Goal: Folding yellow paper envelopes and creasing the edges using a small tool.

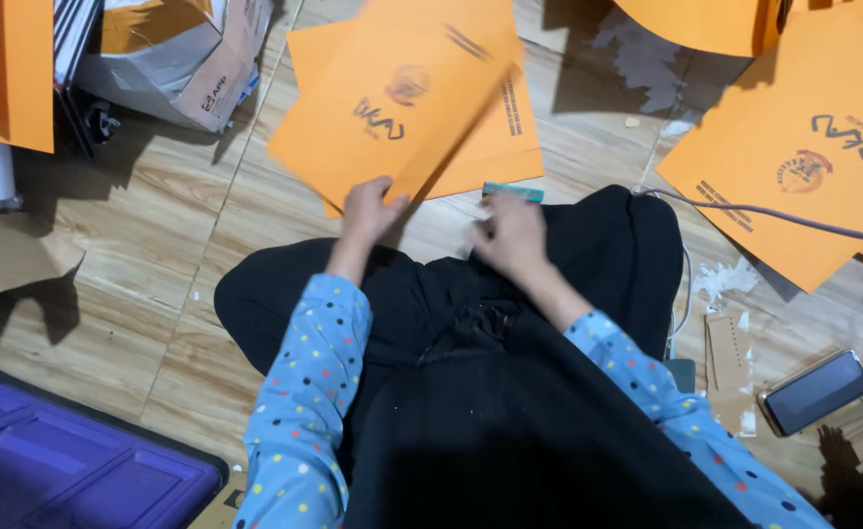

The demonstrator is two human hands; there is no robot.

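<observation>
Fingers (380, 201) of the left hand (370, 208) pinch the lower edge of a flat orange paper envelope (392, 108), which is lifted, tilted and motion-blurred above a second orange envelope (510, 137) lying on the wood-patterned floor (157, 235). On the right hand (512, 233) the fingers are blurred; they curl loosely over the black cloth on the lap (510, 411), and whether they grip anything cannot be made out. A small teal strip (513, 191) lies just beyond them, half hidden.

More orange envelopes (804, 147) with dark printed marks spread to the right, cut off by the frame edge; another orange sheet (5, 69) is cropped at upper left. A torn cardboard box (196, 59) wrapped in grey plastic sits at top left, its contents unseen. A purple plastic crate lid (59, 460) fills the lower left corner. A dark phone (815, 392) lies on the floor at right, among paper scraps.
</observation>
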